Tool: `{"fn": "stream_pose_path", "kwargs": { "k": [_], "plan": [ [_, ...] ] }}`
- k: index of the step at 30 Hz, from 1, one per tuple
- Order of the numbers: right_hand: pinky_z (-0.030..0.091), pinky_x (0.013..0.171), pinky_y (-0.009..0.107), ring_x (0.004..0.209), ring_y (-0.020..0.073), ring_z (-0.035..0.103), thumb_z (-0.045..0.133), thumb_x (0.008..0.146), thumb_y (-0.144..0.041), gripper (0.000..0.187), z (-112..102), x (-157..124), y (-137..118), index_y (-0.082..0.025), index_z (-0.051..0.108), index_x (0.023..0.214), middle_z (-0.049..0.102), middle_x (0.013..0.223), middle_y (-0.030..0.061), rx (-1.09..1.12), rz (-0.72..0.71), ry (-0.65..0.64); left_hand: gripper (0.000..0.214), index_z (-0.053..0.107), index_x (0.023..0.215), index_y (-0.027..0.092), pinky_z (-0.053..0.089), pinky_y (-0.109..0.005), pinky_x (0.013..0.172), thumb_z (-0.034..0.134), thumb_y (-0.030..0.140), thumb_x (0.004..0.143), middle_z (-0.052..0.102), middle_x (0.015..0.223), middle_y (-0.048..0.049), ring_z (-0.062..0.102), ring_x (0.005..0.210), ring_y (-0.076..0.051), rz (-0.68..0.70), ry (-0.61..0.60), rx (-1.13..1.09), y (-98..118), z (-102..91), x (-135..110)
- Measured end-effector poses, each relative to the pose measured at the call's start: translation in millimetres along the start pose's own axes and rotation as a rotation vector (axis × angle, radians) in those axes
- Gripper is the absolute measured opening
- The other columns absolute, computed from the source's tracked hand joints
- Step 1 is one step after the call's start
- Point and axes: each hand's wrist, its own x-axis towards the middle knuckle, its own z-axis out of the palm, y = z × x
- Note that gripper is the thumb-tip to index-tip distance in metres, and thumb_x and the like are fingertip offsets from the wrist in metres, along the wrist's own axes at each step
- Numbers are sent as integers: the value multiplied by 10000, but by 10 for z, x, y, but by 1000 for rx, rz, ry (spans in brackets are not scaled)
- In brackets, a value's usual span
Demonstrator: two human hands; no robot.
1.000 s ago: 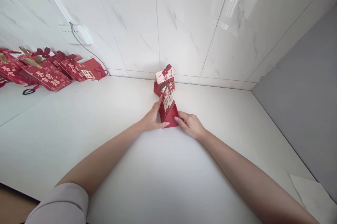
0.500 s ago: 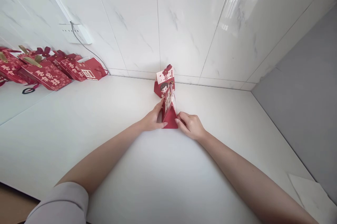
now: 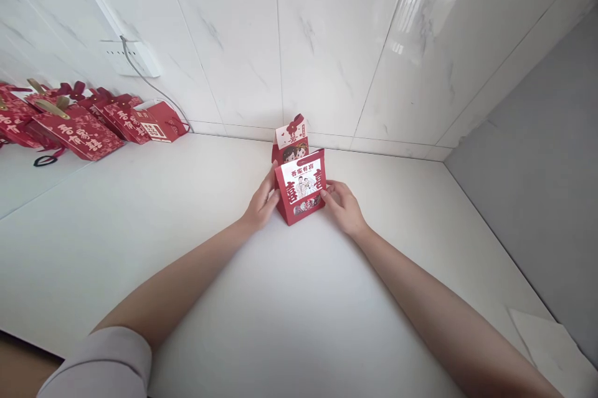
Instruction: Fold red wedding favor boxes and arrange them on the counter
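A red and white paper gift box (image 3: 303, 189), printed with a wedding couple and Chinese characters, stands upright on the white table. Its printed front with a small window faces me, slightly turned. My left hand (image 3: 262, 203) grips its left side, with the thumb along the edge. From the right, my right hand (image 3: 344, 206) holds the other side, thumb at the front and fingers partly hidden behind. Close behind it stands a second red gift box (image 3: 291, 136) with a dark red bow and cartoon figures, its lower part covered by the front box.
Several red gift boxes (image 3: 79, 131) with ribbon handles stand in a group at the far left. A grey cable (image 3: 149, 83) hangs from a wall socket (image 3: 133, 56) behind them. A white sheet (image 3: 551, 348) lies at the right edge, by the grey panel (image 3: 537, 155).
The front gift box has been turned from its narrow red side to its printed front. Both hands have shifted with it and still hold its sides.
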Motion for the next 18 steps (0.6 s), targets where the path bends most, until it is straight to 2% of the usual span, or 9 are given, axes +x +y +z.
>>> {"fn": "stream_pose_path", "kwargs": {
  "k": [3,7,9,12,13,15,18],
  "plan": [
    [406,1030,494,1173,270,562,555,903,-516,271,-12,18,22,-248,566,862,629,1238,72,54,18,-102,659,219,1538,316,336,-442,1165,480,439,946,295,1582,-42,320,1433,-293,-7,-5,70,1,46,-21],
    [317,1122,486,1338,271,431,601,888,-481,258,-26,-1,-33,-234,564,822,517,1414,57,102,-70,-29,651,181,1526,366,466,-433,1039,484,397,950,264,1589,-57,484,1309,-282,3,104,69,-41,71,-45],
    [333,1119,474,1306,268,469,583,898,-497,298,-25,-10,-54,-227,558,775,530,1401,53,183,-58,-46,585,256,1477,365,507,-419,963,497,389,944,263,1581,-72,542,1239,-267,13,156,44,-31,62,-46],
    [458,1012,445,1113,251,605,530,911,-563,348,-20,-1,-49,-230,587,828,656,1206,59,361,69,-203,341,471,1273,295,517,-416,905,468,414,953,377,1496,-90,570,1175,-259,29,209,82,17,36,-34],
    [477,987,434,1078,246,620,519,911,-581,361,-19,6,-41,-232,608,882,675,1154,55,393,112,-254,306,520,1203,270,503,-427,925,451,437,956,438,1440,-97,566,1169,-265,35,206,113,32,29,-29],
    [477,987,415,1084,245,616,514,906,-603,399,-20,24,-24,-233,639,986,677,1136,49,398,155,-299,367,578,1145,241,453,-451,1002,420,508,949,529,1334,-110,549,1179,-287,63,152,141,48,21,-21],
    [463,1003,404,1117,249,597,513,899,-620,427,-21,39,-7,-230,664,984,656,1165,51,357,149,-284,555,568,1251,231,402,-464,1070,397,632,907,557,1309,-118,527,1214,-317,118,37,70,32,19,-10]
  ]
}}
